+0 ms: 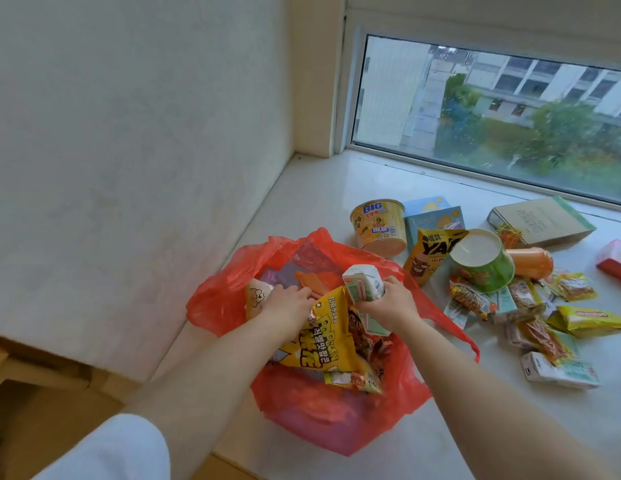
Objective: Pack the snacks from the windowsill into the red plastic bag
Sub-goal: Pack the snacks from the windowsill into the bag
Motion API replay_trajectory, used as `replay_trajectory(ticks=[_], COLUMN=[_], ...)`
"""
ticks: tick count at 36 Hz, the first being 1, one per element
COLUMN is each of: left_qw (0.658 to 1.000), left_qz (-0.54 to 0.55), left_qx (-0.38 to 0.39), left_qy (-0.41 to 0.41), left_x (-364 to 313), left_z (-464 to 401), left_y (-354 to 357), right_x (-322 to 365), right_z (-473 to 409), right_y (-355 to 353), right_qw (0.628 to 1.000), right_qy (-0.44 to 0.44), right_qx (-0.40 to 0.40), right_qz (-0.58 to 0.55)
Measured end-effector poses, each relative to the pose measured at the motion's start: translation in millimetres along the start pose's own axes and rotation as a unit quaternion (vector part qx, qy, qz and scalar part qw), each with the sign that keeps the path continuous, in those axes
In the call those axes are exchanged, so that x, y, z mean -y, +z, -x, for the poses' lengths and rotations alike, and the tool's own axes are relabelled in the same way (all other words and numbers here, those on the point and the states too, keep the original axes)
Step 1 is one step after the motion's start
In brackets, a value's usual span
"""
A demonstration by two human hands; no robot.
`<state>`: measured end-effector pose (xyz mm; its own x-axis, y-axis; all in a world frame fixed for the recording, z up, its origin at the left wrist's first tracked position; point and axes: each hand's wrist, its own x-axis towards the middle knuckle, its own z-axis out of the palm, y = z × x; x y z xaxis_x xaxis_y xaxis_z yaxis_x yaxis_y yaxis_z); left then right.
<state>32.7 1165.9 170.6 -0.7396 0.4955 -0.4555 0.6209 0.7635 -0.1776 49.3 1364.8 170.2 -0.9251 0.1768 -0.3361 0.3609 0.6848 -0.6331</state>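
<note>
— While gripping a small white-and-green drink carton (364,284) above the open mouth of the thin red plastic bag (323,407), just left of frame centre: right hand (388,303), fingers wrapped round the carton's lower half.

— And the left hand (291,303)?

— Down inside the bag's mouth, fingers bent over the packets there; pressing or gripping, cannot tell. Touching the top edge of a large yellow popcorn packet (323,348) (Korean lettering across it). Beside it, a pale packet with a cartoon dog (257,296), plus orange and purple wrappers deeper in.

— Where's the bag?

— Slumped open on the white windowsill (337,188), lower centre, near the corner with the wall.

— Still lying out on the sill?

— Plenty, right of centre. Yellow paper tub marked BIG (378,226), lying tilted. Just right of it, a light blue box (430,213). Against that, a yellow YA snack pouch (428,254). Next, a green paper cup with a white lid (482,259), tipped on its side, touching an orange plastic cup (529,261) behind it. Further back, near the window glass, a tan cardboard box (544,220). At the right edge, a pink-and-red packet (615,261), cut off by the frame. Lower right, a heap of small foil sachets (531,303), a flat yellow-green packet (593,320) and a white carton lying flat (558,370).
</note>
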Motion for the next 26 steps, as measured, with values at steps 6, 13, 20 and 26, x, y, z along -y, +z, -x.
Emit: replay_trajectory(ticks=[6,13,20,26], left_qw=[0.992,0.950,0.739,0.445], left_qz=[0.082,0.172,0.344,0.632], left_qx=[-0.038,-0.202,-0.476,-0.197], left_qy=[-0.085,-0.163,-0.329,-0.603], left_x=[-8,-10,-39,-30], left_z=[-16,-2,38,65], left_y=[11,40,90,113], right_x=[17,47,60,59], right_z=[10,30,48,55], right_y=[1,1,22,53], right_qw=[0.993,0.966,0.966,0.976], right_qy=[-0.055,-0.096,-0.176,-0.158], right_qx=[-0.083,-0.158,-0.091,0.035], right_qz=[-0.059,-0.180,-0.169,-0.146])
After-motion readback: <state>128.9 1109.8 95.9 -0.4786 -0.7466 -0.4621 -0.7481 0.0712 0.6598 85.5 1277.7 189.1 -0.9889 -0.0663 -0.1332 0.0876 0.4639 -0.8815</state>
